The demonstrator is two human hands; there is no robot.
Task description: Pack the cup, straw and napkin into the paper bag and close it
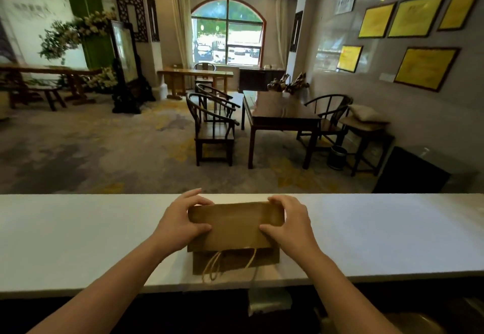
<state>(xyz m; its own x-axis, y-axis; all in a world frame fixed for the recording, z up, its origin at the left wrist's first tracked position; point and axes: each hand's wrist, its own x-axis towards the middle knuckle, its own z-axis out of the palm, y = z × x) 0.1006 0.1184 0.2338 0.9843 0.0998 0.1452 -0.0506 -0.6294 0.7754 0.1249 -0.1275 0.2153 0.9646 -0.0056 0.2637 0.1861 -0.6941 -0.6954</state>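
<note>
Head view, paper bag (235, 226) between left hand (180, 222), right hand (290, 225)

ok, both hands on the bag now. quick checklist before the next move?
1. Brown paper bag sits on the white counter: ok.
2. Left hand grips the bag's folded top at its left end: ok.
3. Right hand grips the right end: ok.
4. Top folded over toward the person: ok.
5. Cup, straw and napkin inside: cannot tell, none visible on the counter.
6. Twine handles hang loose below the fold, clear of both hands: ok.
</note>
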